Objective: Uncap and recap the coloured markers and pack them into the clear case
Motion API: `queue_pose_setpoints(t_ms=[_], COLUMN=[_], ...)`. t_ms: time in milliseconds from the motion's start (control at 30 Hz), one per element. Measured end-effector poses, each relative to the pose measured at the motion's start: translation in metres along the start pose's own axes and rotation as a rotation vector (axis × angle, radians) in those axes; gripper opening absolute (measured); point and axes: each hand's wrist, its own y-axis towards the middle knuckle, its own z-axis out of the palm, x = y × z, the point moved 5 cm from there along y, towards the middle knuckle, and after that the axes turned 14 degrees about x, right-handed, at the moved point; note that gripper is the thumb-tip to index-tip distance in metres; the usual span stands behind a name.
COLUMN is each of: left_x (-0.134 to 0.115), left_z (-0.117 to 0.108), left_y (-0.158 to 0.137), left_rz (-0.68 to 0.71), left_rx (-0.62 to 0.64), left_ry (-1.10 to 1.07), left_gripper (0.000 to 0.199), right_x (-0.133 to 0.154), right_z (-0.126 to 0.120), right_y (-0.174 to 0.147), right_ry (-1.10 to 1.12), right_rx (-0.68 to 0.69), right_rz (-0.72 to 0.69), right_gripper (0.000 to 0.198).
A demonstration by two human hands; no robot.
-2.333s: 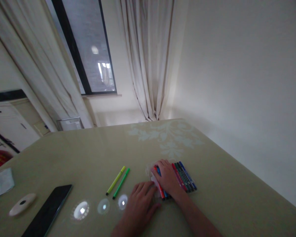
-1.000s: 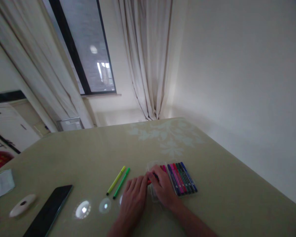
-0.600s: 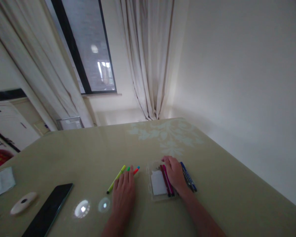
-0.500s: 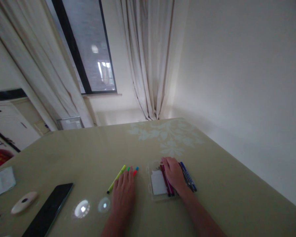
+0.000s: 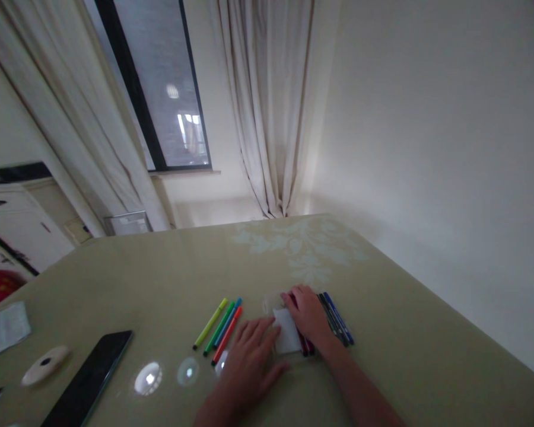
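Observation:
My left hand (image 5: 251,359) hovers at or touches the left edge of a clear plastic case (image 5: 271,301), fingers spread and holding nothing. Left of it, yellow (image 5: 210,323), green (image 5: 219,328), blue (image 5: 228,323) and orange-red felt-tip pens (image 5: 226,335) lie side by side, slanted. Inside the case is a white card (image 5: 286,332). My right hand (image 5: 309,314) lies over the case's right part, fingers curled on dark red and purple felt-tip pens (image 5: 306,345), which it mostly covers. Beyond its right side lie dark and blue felt-tip pens (image 5: 338,317).
A black phone (image 5: 89,379) lies on the table (image 5: 160,273) at left. Near it are a whitish oval object (image 5: 45,365) and a pale folded sheet (image 5: 4,329). Round light reflections show on the tabletop. A wall (image 5: 449,178) runs along the right edge.
My left hand has moved right, off the bright pens to the case's edge, uncovering the green, blue and orange-red ones. My right hand has shifted slightly left and stays over the case.

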Motion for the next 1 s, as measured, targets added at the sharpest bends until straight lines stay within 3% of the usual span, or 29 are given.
queue_pose_setpoints(t_ms=[200, 367, 533, 600, 767, 867, 1000], left_x=[-0.005, -0.003, -0.002, -0.002, -0.002, -0.004, -0.004], left_z=[0.006, 0.008, 0.010, 0.010, -0.004, -0.011, -0.002], left_y=[0.002, 0.002, 0.001, 0.001, -0.002, -0.003, 0.000], left_rz=[-0.026, -0.045, -0.060, -0.055, 0.004, -0.001, -0.102], left_rx=[0.071, 0.097, 0.115, 0.122, -0.006, -0.121, -0.242], left_ry=[-0.052, -0.078, -0.099, -0.100, -0.064, -0.001, 0.128], left_gripper=[0.050, 0.051, 0.051, 0.051, 0.063, 0.067, 0.043], right_x=[-0.001, -0.007, -0.009, -0.013, -0.017, 0.007, 0.045], right_z=[0.001, -0.009, -0.014, -0.021, -0.032, -0.021, 0.006], right_y=[0.004, 0.003, 0.000, -0.001, -0.008, -0.011, -0.016], right_ry=[0.057, 0.333, 0.477, 0.523, 0.681, 0.710, 0.827], right_rx=[-0.013, -0.108, -0.046, -0.092, -0.247, -0.115, 0.190], right_rz=[0.001, 0.065, 0.076, 0.081, 0.180, 0.115, -0.015], right_gripper=[0.042, 0.042, 0.053, 0.056, 0.057, 0.057, 0.054])
